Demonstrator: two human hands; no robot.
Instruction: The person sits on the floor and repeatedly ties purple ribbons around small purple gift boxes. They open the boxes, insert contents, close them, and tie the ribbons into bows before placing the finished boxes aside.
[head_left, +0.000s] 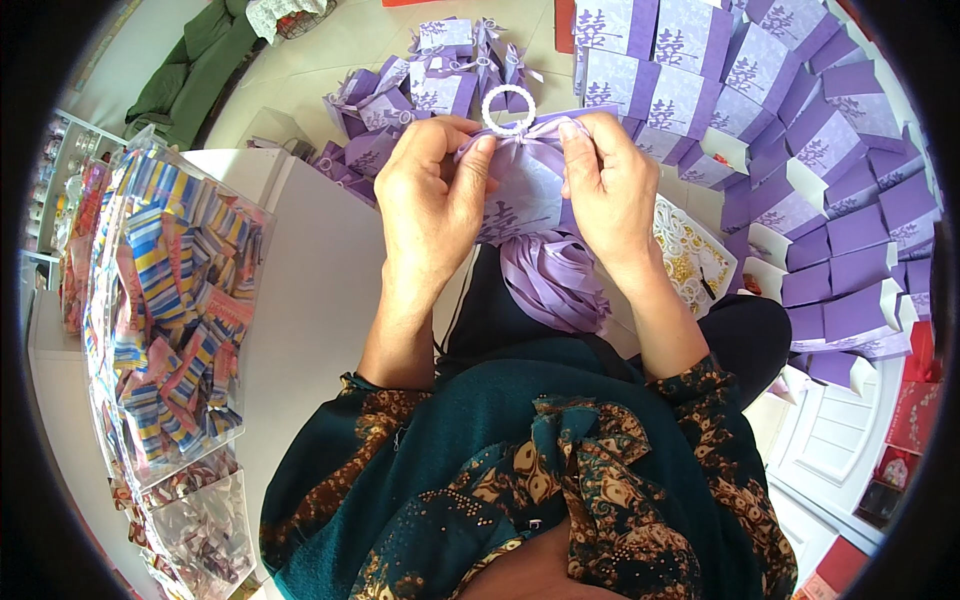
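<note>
A purple paper gift box (525, 187) with a dark printed character is up in front of me. Across its top runs a lilac satin ribbon (541, 139), knotted at the middle. A white beaded ring (508, 109) stands upright at the knot. My left hand (435, 184) pinches the ribbon on the left side between thumb and fingers. On the other side, the ribbon's right loop is gripped by my right hand (611, 180). Below the box, a bundle of loose lilac ribbons (555, 281) lies over my lap. The fingertips behind the box are partly hidden.
Finished-looking purple boxes (442, 82) with ribbons sit on the floor ahead. Stacked open purple boxes (817, 172) rise at right. A white tray (720, 274) holds beaded rings and gold beads. At left, a clear bin (187, 315) of wrapped candies stands on a white cabinet (315, 300).
</note>
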